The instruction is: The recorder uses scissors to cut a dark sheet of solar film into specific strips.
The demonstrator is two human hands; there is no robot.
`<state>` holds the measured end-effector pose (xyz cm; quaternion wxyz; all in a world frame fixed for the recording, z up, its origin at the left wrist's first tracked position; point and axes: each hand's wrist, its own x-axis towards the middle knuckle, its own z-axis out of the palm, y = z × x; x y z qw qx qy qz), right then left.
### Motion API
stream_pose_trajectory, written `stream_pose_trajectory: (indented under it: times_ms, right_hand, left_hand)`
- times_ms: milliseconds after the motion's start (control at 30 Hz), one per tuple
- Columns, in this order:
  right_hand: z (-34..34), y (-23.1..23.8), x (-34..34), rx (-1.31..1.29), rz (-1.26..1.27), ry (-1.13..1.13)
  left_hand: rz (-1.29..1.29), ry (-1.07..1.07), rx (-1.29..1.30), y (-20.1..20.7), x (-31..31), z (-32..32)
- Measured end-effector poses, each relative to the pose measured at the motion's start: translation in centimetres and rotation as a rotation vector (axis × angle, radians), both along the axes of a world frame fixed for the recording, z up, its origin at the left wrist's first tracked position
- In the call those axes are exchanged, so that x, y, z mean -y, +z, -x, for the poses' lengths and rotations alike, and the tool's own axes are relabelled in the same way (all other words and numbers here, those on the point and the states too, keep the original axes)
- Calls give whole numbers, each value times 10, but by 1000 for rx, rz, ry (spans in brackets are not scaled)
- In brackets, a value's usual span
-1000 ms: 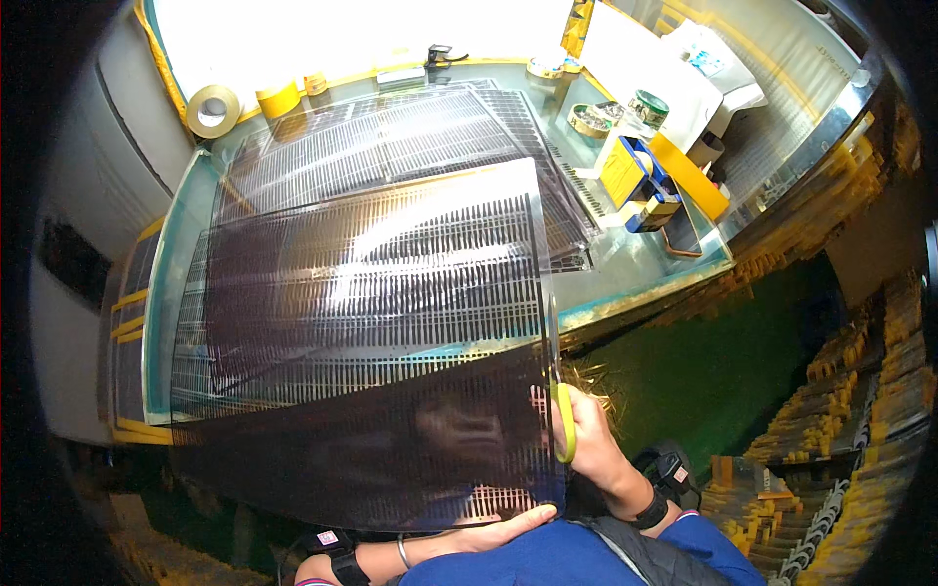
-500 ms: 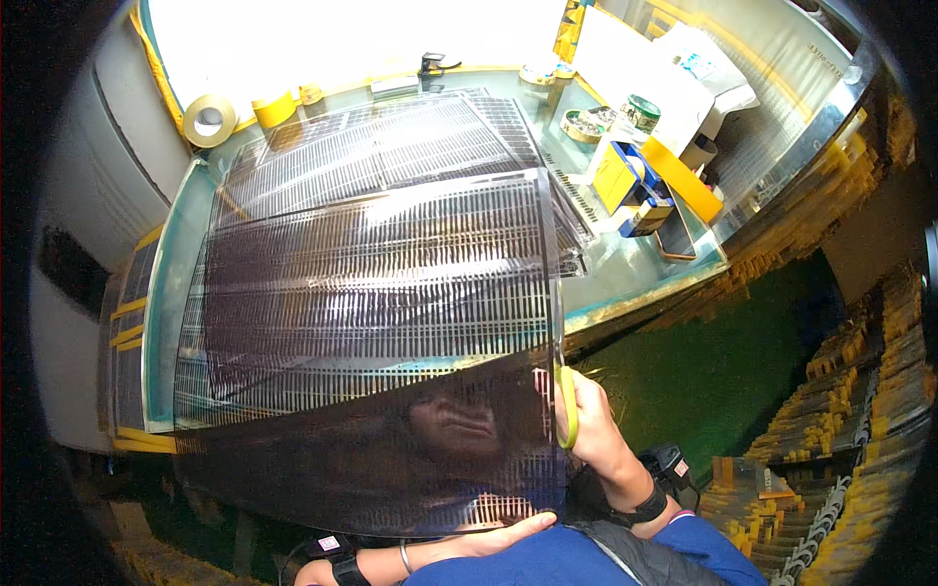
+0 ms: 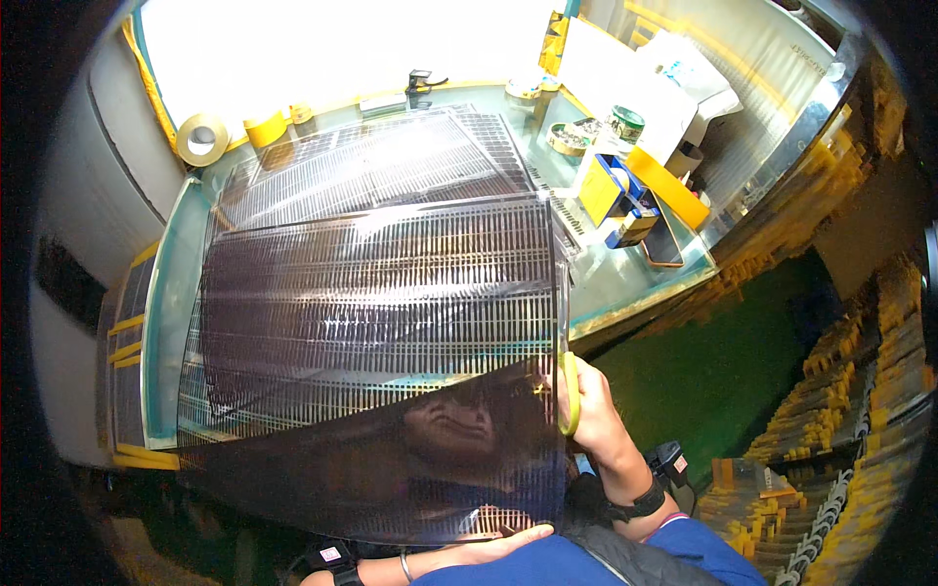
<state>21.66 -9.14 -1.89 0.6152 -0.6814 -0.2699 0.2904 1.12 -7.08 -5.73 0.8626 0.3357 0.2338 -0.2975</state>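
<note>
A large dark translucent film sheet (image 3: 381, 283), printed with rows of small bars, spreads from the table toward my body, its near part hanging past the table edge. At its near right corner my left hand (image 3: 508, 547) grips the edge, thumb showing and the other fingers mostly hidden by the film. My right hand (image 3: 596, 415) is closed round scissors (image 3: 570, 391) with a yellow-green handle. The scissors stand at the sheet's right edge, pointing away from me; their blades are hard to make out.
More printed sheets (image 3: 371, 156) lie beneath on the glass-topped table (image 3: 625, 283). Tape rolls (image 3: 202, 140) stand along the back. At right are a blue-and-yellow box (image 3: 601, 190), a phone (image 3: 664, 242) and a green tin (image 3: 626, 123). A bright panel (image 3: 342, 49) rises behind.
The view has shifted slightly. The scissors and my right hand sit a little higher along the sheet's right edge. My left hand keeps its hold on the near corner.
</note>
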Motion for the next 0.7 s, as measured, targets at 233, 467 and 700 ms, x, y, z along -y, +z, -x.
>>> stream_pose_trajectory:
  times_ms: [233,467,700]
  right_hand:
    - [-7,5,3,-3,57,66]
    - [-16,11,-3,9,-63,-13]
    - [-17,20,0,-45,-18,-33]
  left_hand:
    - [-28,-9,9,7,-6,0]
    - [-54,-15,20,12,-15,-3]
    - [-86,-10,35,12,-19,-6]
